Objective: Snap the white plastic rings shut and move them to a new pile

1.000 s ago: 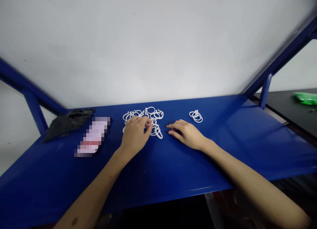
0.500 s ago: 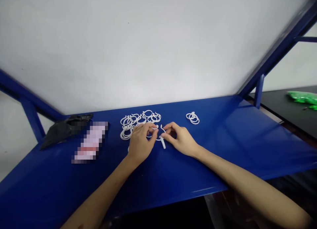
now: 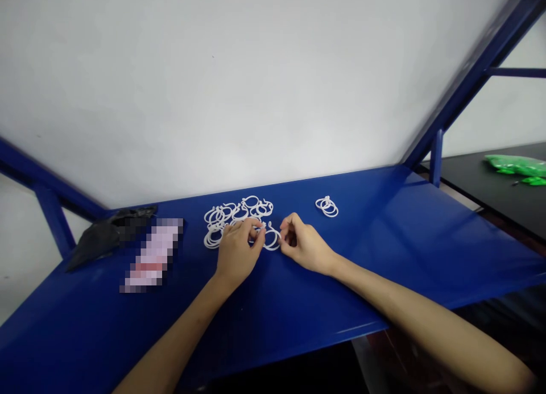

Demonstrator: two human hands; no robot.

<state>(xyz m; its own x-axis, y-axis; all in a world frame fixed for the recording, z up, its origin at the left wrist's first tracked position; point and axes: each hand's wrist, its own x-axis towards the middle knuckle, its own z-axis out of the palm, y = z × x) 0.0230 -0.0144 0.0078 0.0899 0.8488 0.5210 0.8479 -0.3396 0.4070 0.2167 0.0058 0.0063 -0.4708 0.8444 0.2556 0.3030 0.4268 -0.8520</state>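
A heap of several white plastic rings [image 3: 232, 215] lies on the blue shelf [image 3: 384, 257] near its back edge. My left hand [image 3: 236, 252] and my right hand [image 3: 302, 247] meet just in front of the heap. Both pinch one white ring [image 3: 271, 239] between their fingertips, the left on its left side, the right on its right side. A small separate bunch of white rings [image 3: 327, 206] lies to the right of the heap, apart from both hands.
A black bag [image 3: 106, 232] lies at the shelf's back left, with a pink-and-white blurred packet [image 3: 151, 254] beside it. Blue frame posts [image 3: 435, 155] rise at both ends. A green bag [image 3: 518, 166] rests on a dark table at the far right.
My left hand drew a ring out of the heap towards me. My right hand left the shelf surface and closed on the ring's other side. The view tilted down slightly.
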